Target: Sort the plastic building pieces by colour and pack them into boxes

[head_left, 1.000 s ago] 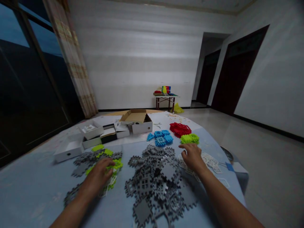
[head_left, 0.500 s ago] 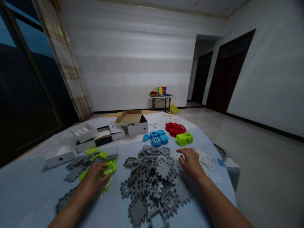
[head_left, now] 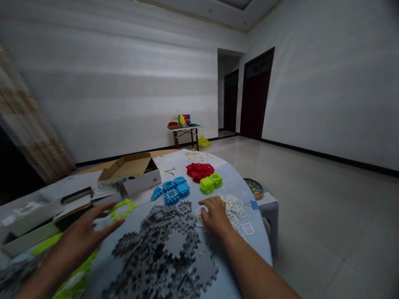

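Between the thumb and fingers of my left hand (head_left: pixel 93 226) is a lime-green toothed building tile (head_left: pixel 123 209) with an open middle. It is lifted above the table, left of a large heap of grey toothed tiles (head_left: pixel 162 249). More green tiles (head_left: pixel 81 274) lie below that hand, partly hidden by the arm. My right hand (head_left: pixel 216 216) rests right of the grey heap, at the edge of some flat white grid pieces (head_left: pixel 235 207). Its index finger points out, the thumb stands apart, and I see nothing in its grasp.
Stacks of blue tiles (head_left: pixel 172 190), red tiles (head_left: pixel 200 171) and green tiles (head_left: pixel 211 183) stand beyond the heap. An open cardboard box (head_left: pixel 141 182) and smaller white boxes (head_left: pixel 34 220) are at the left. A grey stool (head_left: pixel 272 224) with a round bowl (head_left: pixel 254 189) adjoins the table's right side.
My left hand has risen from the green pile, moving forward with a green tile in it. My right hand stays by the white pieces. The view has turned right.
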`<state>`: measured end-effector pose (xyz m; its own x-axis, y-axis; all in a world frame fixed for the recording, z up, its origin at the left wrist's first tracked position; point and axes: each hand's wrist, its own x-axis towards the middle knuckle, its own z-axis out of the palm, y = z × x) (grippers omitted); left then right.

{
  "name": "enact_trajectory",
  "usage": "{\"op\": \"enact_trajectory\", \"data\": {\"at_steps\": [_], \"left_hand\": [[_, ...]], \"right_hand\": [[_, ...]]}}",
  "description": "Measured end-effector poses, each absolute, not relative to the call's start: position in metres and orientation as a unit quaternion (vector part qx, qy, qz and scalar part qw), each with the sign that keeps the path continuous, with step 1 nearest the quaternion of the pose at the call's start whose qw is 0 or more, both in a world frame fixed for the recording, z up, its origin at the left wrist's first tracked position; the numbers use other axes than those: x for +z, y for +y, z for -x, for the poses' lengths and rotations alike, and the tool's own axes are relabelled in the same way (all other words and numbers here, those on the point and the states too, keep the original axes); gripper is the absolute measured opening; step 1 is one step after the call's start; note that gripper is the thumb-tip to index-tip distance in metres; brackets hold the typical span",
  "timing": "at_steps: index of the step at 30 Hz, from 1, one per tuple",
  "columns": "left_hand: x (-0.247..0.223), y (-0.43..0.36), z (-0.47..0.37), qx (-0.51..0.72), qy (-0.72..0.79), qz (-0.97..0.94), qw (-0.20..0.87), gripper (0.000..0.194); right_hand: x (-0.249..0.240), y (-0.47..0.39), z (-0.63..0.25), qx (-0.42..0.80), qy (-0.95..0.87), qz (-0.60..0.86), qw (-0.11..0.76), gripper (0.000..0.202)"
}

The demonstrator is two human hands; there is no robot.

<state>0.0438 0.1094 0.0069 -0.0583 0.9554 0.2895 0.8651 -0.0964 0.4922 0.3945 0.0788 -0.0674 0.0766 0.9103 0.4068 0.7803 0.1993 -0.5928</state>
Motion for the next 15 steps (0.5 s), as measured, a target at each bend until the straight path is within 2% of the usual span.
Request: {"op": "enact_trajectory", "data": {"at_steps": [2,5,10,15], "left_hand": [[0.027,0.131,-0.102,0.297,0.606,-0.729,0.112,0.073],[0.032,0.167,-0.186,0.283,0.531,-0.778,0.181,0.073],[0.007,0.218,-0.29,0.259,0.481,-0.816,0.189,0.055],[-0.013,0.25,-0.348,0.25,0.475,-0.824,0.183,0.053]], "right_hand": [[-0.069,0.08,-0.395,0.087,-0.673,0.622,0.39,0.028],[-0.071,0.082,-0.398,0.088,-0.663,0.623,0.407,0.027],[-0.073,0.085,-0.406,0.086,-0.633,0.638,0.43,0.027],[-0.075,0.09,-0.409,0.09,-0.622,0.642,0.439,0.027]]}}
